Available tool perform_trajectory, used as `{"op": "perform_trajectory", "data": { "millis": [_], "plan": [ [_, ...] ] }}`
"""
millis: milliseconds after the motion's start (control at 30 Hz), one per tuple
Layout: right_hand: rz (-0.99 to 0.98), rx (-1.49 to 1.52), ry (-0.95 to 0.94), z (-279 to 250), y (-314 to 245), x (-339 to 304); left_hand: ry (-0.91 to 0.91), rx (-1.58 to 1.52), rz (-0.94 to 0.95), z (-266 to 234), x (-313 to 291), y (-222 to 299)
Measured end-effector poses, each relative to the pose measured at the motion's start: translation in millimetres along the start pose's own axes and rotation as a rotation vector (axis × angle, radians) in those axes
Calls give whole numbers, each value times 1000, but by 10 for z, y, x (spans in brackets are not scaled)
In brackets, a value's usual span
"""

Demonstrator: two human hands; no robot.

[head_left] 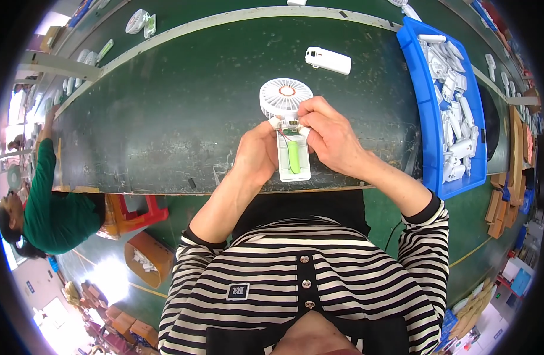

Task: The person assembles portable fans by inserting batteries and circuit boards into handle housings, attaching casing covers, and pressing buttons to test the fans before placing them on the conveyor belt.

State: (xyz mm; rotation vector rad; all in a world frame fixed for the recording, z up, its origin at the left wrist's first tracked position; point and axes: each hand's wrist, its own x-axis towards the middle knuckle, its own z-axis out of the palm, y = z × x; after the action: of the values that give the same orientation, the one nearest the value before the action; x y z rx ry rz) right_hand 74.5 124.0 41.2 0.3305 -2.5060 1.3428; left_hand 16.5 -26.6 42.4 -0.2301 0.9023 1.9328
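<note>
Between my two hands is a small white handheld fan, its round grille pointing away from me and its handle toward the table's near edge. The handle stands open, showing a green battery cell with thin wires and a small circuit board at the neck. My left hand grips the left side of the neck, a white cover on a fingertip. From the right, my right hand pinches the neck by the board, also with white on a fingertip. The fingers partly hide the neck.
A white handle piece lies beyond the fan. On the right stands a blue bin full of white plastic parts. A pale rail crosses the far side of the dark table. At the left, a person in a green sleeve reaches over the table.
</note>
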Motion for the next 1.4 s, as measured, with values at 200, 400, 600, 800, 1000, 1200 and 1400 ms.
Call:
{"op": "perform_trajectory", "data": {
  "millis": [200, 400, 600, 800, 1000, 1200, 1400],
  "plan": [
    [-20, -67, -29, -7, 1, -13, 9, 4, -9, -26, 2, -13],
    [-113, -251, -120, -10, -18, -35, 88, -14, -20, -96, 16, -60],
    [-180, -365, -205, 3, -16, -42, 112, -21, -28, -104, 5, -88],
    [-199, -419, -286, 16, -35, -53, 42, -70, 7, -204, 21, -121],
    [-220, -472, -325, 54, -28, -76, 59, 87, -21, -277, -6, -133],
    [-215, -464, -335, 64, -35, -91, 115, 235, -11, -343, 11, -245],
    [-261, -506, -199, 65, -12, -135, 121, 276, 36, -283, -12, -274]
  ]
}}
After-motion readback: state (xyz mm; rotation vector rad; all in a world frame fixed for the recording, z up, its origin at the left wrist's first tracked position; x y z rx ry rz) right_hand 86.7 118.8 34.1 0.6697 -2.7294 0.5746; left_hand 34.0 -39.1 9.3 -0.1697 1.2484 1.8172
